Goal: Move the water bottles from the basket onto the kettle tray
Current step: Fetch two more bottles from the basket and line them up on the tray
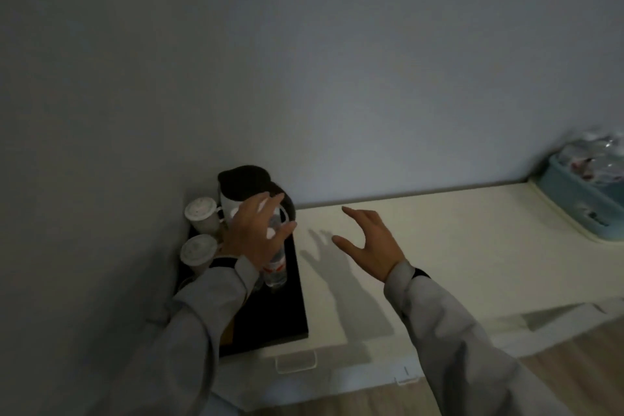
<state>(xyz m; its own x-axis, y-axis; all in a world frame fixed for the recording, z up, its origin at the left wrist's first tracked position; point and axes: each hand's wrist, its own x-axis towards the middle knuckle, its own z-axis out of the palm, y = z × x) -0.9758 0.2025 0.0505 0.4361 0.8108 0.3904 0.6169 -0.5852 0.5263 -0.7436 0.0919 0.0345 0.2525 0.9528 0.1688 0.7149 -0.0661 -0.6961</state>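
**Bottle standing on the tray, more left in the basket**

A black kettle tray (290, 307) lay at the left end of the pale bench (456, 246), against the wall. On it stood a white kettle (236, 192) with a dark lid at the far end, two lidded paper cups (200, 209) along its left edge, and one clear water bottle (275, 272) with a red label, upright near the middle. The left hand (258, 236) was spread open over the bottle's top, fingers loose around it rather than closed; whether any finger touched the bottle could not be told. The right hand (368, 243) hovered open and empty above the bench, just right of the tray.

At the far right a light blue basket (574, 199) held a blurred heap of clear bottles; their number was unreadable, and the frame's edge cut the basket off. The left sleeve (189, 331) hid the tray's near left corner.
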